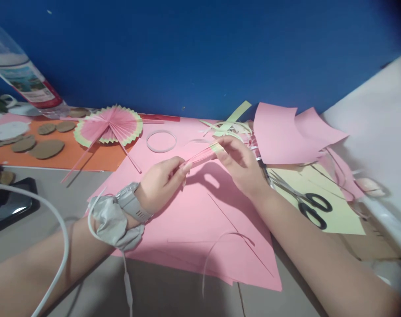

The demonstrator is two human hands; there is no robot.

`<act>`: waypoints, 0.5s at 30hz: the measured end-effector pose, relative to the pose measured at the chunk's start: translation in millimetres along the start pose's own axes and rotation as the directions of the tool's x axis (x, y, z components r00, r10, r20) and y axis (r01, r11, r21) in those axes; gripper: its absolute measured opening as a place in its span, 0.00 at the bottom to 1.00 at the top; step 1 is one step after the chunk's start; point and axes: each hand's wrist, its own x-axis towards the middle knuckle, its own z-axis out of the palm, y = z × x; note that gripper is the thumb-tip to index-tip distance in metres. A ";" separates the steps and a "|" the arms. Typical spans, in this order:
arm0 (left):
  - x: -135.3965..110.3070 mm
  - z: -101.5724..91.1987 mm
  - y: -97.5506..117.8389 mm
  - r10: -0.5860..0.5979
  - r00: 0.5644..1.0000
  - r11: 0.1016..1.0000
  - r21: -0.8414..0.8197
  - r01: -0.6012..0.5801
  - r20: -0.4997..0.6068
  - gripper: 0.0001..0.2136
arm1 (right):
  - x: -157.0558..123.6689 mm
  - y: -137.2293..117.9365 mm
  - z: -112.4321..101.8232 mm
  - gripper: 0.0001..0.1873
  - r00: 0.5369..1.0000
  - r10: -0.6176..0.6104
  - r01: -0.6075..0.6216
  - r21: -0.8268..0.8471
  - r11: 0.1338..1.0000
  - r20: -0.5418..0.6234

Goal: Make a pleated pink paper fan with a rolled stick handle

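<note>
Left hand (162, 182): its thumb and fingers pinch the pink end of the pleated paper (200, 156).
Right hand (242, 165): its fingers hold the other end, which is yellow-green.
Pleated paper: it is between the two hands, raised above the pink sheet (187, 215).
Round fan (109, 125): to the left, pink with yellow-green edge.
Cardboard discs (47, 149): further left, on the orange sheet (70, 163).
Scissors (302, 198): beside the right forearm, on pale yellow paper (340, 220).
</note>
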 end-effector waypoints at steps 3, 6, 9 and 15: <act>-0.9 -0.4 -0.3 0.029 0.999 0.999 -0.019 -0.028 0.044 0.16 | 2.0 -2.5 1.7 0.09 0.998 0.059 -0.063 0.125 0.990 0.036; -2.3 -1.4 0.5 0.032 0.999 0.999 0.010 -0.032 -0.007 0.16 | 4.3 -4.8 2.4 0.11 0.994 0.090 -0.100 0.193 0.976 0.059; -3.6 -2.1 2.1 0.076 0.993 0.996 0.043 -0.072 -0.088 0.16 | 4.9 -6.8 1.8 0.26 0.982 0.107 -0.146 0.268 0.952 0.155; -6.3 -1.7 2.0 0.212 0.952 0.976 0.105 -0.193 -0.221 0.12 | 0.6 -16.2 5.5 0.33 0.850 0.042 -0.089 0.064 0.994 0.524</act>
